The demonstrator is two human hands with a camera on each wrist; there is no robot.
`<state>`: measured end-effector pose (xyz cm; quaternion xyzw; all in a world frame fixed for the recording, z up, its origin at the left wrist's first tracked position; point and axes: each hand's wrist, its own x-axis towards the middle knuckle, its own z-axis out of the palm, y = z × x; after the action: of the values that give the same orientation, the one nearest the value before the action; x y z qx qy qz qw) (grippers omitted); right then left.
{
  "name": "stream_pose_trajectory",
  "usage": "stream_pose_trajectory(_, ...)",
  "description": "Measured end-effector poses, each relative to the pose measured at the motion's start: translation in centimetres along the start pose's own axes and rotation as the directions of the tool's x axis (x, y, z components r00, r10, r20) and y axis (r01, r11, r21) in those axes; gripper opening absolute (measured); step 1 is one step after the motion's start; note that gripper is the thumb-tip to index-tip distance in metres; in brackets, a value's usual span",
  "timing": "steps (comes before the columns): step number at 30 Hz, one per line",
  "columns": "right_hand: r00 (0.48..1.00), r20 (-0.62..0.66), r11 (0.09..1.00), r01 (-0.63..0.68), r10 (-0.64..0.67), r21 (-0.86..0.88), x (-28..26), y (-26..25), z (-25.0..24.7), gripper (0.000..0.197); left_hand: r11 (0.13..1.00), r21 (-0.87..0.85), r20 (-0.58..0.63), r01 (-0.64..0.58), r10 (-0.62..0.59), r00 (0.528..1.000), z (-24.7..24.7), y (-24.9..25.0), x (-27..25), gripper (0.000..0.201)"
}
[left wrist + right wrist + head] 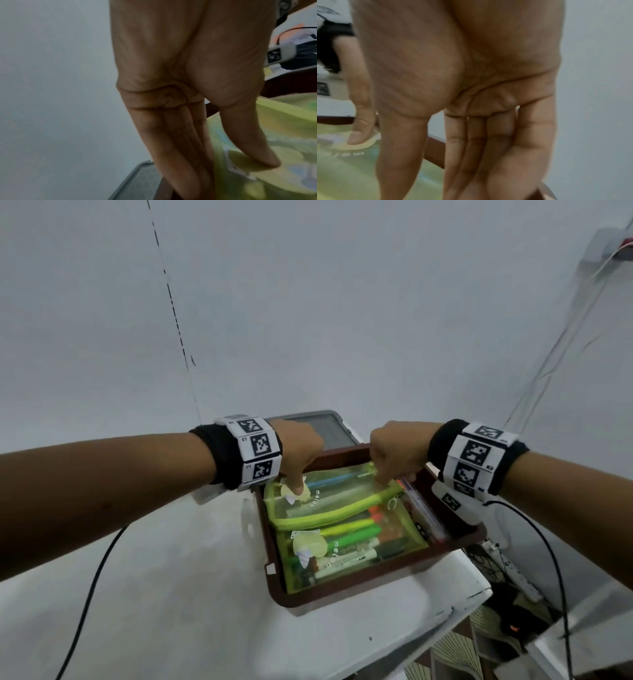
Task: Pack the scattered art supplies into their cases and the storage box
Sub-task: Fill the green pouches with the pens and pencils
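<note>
Both hands are setting the upper green pouch (329, 494) down into the brown storage box (356, 587), on top of a second green pouch (352, 553) already lying nearer the person. The left hand (299, 455) pinches the pouch's far left corner, thumb (254, 143) flat on its printed face and straight fingers (181, 148) tucked down behind the far edge; the right hand (397, 455) pinches the far right part the same way, thumb (400, 155) on top and fingers (481, 155) behind, against the box's far wall. To do this well, I judge both ends should go down level so the pens inside do not slide to one side, with the far edge eased against the wall before the fingers slip out upward. The near edge rides over the lower pouch's zip, so a light press flat should seat it. The grey lid (318, 428) lies beyond the hands on the white worktop (171, 594).
</note>
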<state>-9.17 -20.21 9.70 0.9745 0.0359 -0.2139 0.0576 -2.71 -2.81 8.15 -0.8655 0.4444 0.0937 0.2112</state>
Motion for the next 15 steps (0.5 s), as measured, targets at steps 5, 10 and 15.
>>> stream_pose_trajectory(5, 0.948, -0.026, 0.948, 0.318, -0.319, -0.010, 1.4, -1.8, 1.4, 0.041, 0.989, -0.145, 0.045, 0.011, -0.004, 0.999, -0.5, -0.1, -0.1, 0.046)
stream_pose_trajectory(10, 0.931, -0.019, 0.929, 0.363, -0.365, -0.072, 2.9, -2.0, 2.3, 0.046, 0.988, -0.154, 0.185, -0.015, 0.044, 0.982, 1.1, 0.6, -0.3, 0.059)
stream_pose_trajectory(15, 0.924, -0.008, 0.922, 0.382, -0.383, -0.056, 3.7, -2.0, 2.4, 0.043, 0.997, 0.056, 0.159, -0.054, 0.044, 0.986, 1.6, 1.8, 0.1, 0.057)
